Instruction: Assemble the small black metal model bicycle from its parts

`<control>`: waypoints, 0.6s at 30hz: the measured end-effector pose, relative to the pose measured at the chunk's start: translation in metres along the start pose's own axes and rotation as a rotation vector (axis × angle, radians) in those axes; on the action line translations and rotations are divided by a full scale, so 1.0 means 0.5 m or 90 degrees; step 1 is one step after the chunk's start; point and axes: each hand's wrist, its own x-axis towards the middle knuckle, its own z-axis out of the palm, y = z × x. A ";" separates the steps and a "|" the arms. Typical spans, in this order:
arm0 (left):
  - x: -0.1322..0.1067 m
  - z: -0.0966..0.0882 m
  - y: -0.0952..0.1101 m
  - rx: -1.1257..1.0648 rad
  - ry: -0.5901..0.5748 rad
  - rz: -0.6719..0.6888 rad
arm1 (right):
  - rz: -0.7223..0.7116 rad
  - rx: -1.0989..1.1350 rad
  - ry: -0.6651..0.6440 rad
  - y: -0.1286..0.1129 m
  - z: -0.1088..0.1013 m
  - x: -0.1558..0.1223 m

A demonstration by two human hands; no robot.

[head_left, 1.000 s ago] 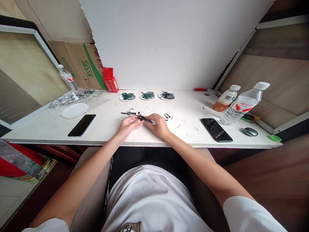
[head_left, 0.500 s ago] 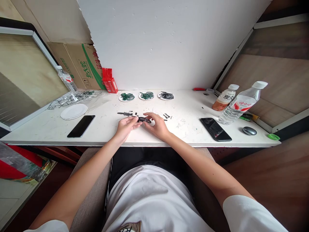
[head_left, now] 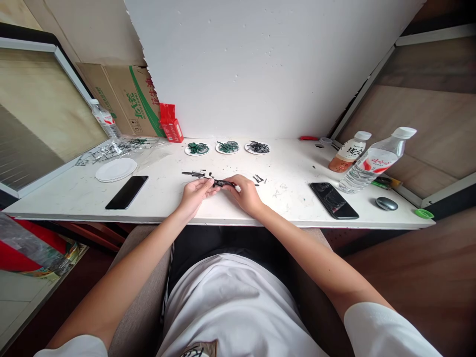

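Between both hands is a black plastic model wheel (head_left: 224, 183) with small parts joined to it, seen nearly edge-on just above the table front. My left hand (head_left: 196, 195) pinches its left end between thumb and fingers. On the other side, the fingers of my right hand (head_left: 246, 194) close round the right edge and partly hide it. A long thin black part (head_left: 193, 173) lies just beyond my left hand, with smaller black bits beside it. Several loose black pieces (head_left: 258, 179) rest on the table past my right hand.
Three white plates with green and black plastic parts (head_left: 227, 147) stand along the back. A phone (head_left: 127, 192) and stacked white discs (head_left: 116, 170) lie left; another phone (head_left: 333, 200), two bottles (head_left: 377, 161) and a grey mouse (head_left: 386, 203) are right. A red box (head_left: 171, 124) stands back left.
The wheel has tilted from showing its spoked face to nearly edge-on. My right fingers have closed in over its right side, while my left hand keeps its pinch. The view has shifted slightly.
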 end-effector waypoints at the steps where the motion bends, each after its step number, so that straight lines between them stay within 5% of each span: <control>1: 0.000 0.000 0.000 -0.002 0.001 0.002 | -0.002 0.004 -0.003 0.001 0.000 0.000; 18: 0.002 -0.002 -0.002 -0.033 -0.021 0.002 | -0.037 -0.009 0.012 0.002 -0.001 0.000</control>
